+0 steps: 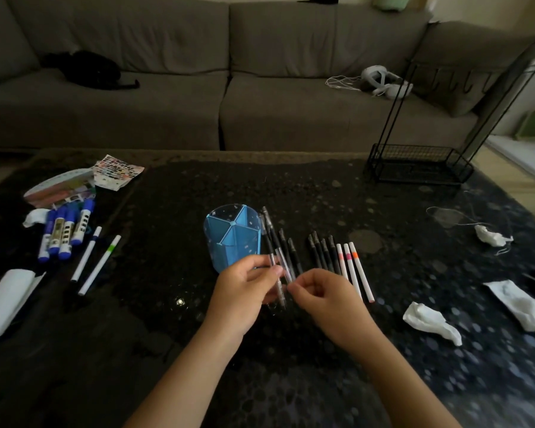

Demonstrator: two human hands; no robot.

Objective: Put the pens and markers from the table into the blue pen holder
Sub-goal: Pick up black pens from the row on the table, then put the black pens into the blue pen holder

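Pens gathered beside the blue pen holder [233, 239].
Left hand [243, 290] pinched clear-barrelled pens [275, 257] mid-barrel; right hand [322, 296] steadied them. Light, stiff, slippery.

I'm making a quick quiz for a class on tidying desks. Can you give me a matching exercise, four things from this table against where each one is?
Things:
1. blue pen holder
2. blue-capped markers
3. wire rack
4. clear pens

Places:
A. far right corner of the table
B. held in the left hand, touched by the right hand
C. left side of the table, lying in a bunch
D. middle of the table, just beyond the hands

Pairs: 1-D, 2-C, 3-A, 4-B
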